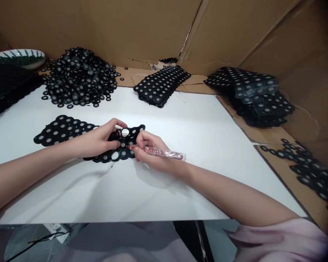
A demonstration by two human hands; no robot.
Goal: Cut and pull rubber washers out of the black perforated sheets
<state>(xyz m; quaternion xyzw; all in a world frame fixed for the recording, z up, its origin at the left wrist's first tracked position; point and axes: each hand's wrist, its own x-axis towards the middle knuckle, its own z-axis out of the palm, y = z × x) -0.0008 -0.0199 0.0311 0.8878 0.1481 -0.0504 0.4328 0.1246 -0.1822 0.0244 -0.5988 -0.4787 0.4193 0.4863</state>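
Observation:
A black sheet of joined rings [62, 130] with grey centres lies on the white board [180, 123]. My left hand [98, 140] rests on the sheet's right part, fingers curled and pinching several loose black rings by the thumb. My right hand [150, 151] grips a pink glittery pen-like tool [164, 153]. Its tip presses on the sheet [125, 146] between both hands. Some ring holes near the tip are punched out and show white.
A heap of loose black rings [79, 76] sits at the back left. Stacks of ring sheets lie at the back centre [161, 85] and right [257, 94]. More sheets [311, 174] lie on cardboard at the right. A patterned bowl [16, 58] stands far left. Cardboard walls surround the board.

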